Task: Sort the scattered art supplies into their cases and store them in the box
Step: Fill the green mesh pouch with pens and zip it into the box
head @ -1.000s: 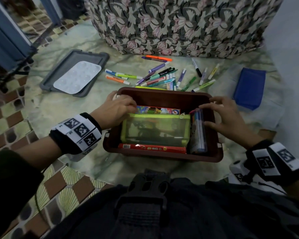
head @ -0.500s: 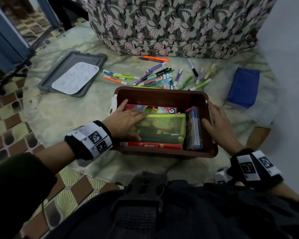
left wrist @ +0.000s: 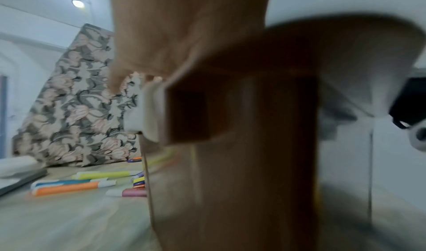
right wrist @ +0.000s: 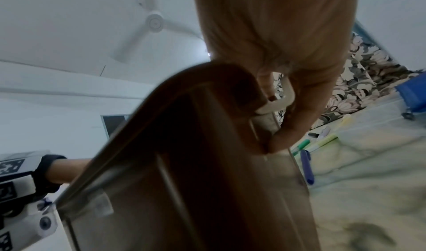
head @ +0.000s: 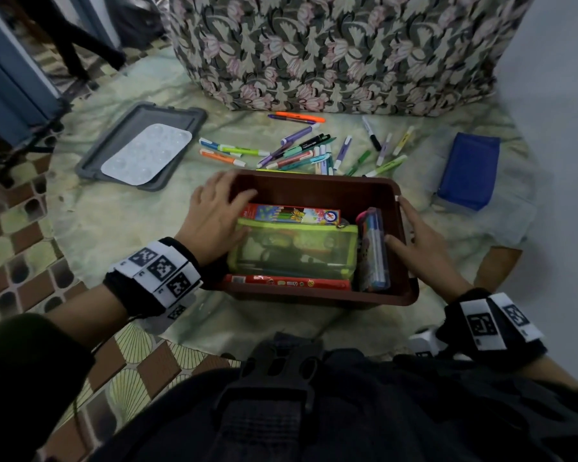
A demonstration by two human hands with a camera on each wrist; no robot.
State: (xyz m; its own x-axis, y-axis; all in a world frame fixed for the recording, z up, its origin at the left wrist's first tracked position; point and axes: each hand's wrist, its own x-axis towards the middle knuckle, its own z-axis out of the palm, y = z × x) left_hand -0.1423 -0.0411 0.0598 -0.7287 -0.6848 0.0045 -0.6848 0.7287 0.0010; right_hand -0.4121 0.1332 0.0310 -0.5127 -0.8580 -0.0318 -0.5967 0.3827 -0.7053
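Observation:
The brown box (head: 314, 190) sits on the floor in front of me. It holds a green mesh pouch (head: 294, 251), a colourful pencil pack (head: 291, 215), a red pack (head: 287, 282) and a clear pen case (head: 374, 248) standing on edge. My left hand (head: 214, 211) rests with spread fingers over the box's far left corner, its thumb by the pouch. My right hand (head: 424, 241) grips the right wall, thumb inside and fingers along the rim. Loose markers (head: 301, 151) lie beyond the box. The wrist views show the box's sides (left wrist: 242, 145) (right wrist: 184, 163) close up under each palm.
A blue case (head: 469, 170) lies on the floor at the right. To the left is a grey lid (head: 187, 116) with a white palette (head: 147, 153) on it. Floral-covered furniture (head: 331, 51) stands behind the markers. A wall runs along the right.
My left hand slid off the green pouch to the box's far left corner. My right hand left the clear pen case and moved onto the right wall.

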